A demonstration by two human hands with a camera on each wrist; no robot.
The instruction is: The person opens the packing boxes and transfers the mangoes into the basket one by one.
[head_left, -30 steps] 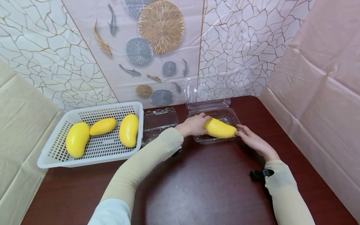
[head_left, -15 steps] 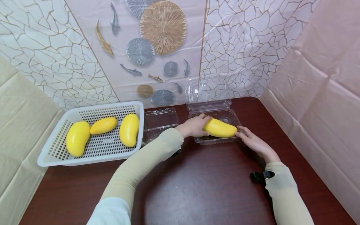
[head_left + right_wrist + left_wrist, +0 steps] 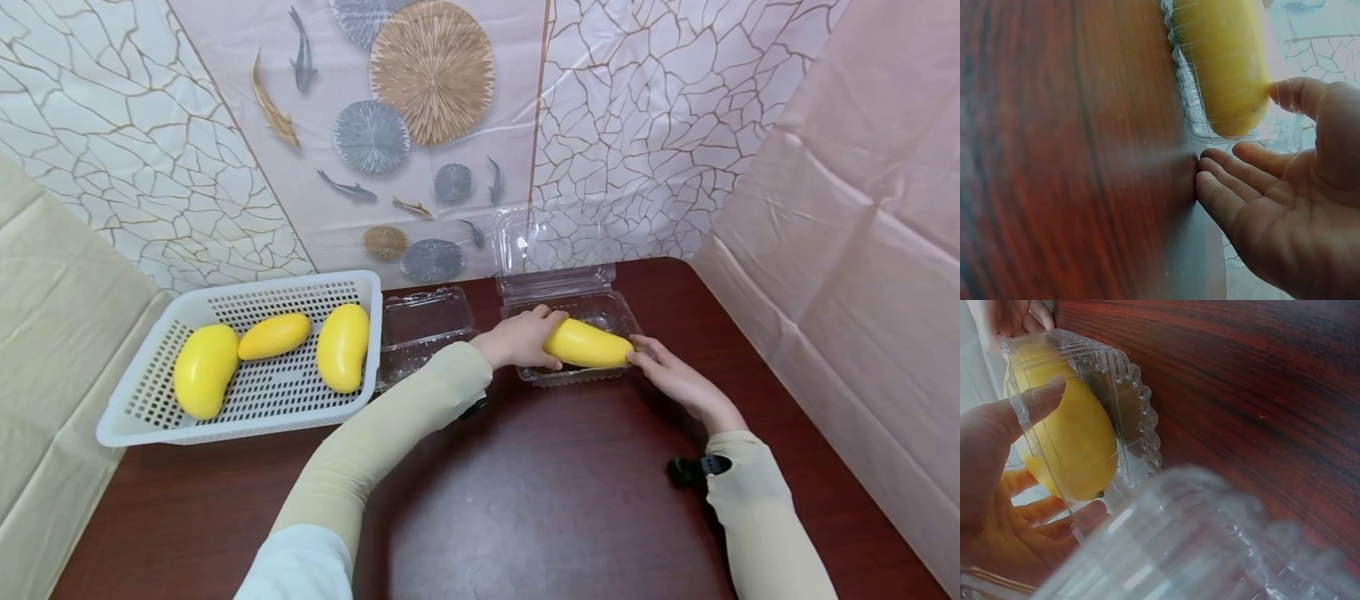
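Low in the frame, the dark worktop (image 3: 540, 500) is unchanged. At centre, the left hand (image 3: 517, 337) still grasps the yellow mango (image 3: 588, 343) with curled fingers (image 3: 1035, 403), now lower in the clear clamshell box (image 3: 577, 333). The right hand (image 3: 671, 375), fingers (image 3: 1229, 200) relaxed, keeps touching the box's right end.

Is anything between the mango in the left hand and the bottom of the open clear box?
Nothing visible. The mango already sits low in the open clamshell tray, its lid standing up behind. The left hand holds one end of it, and the right hand touches the tray's right edge.
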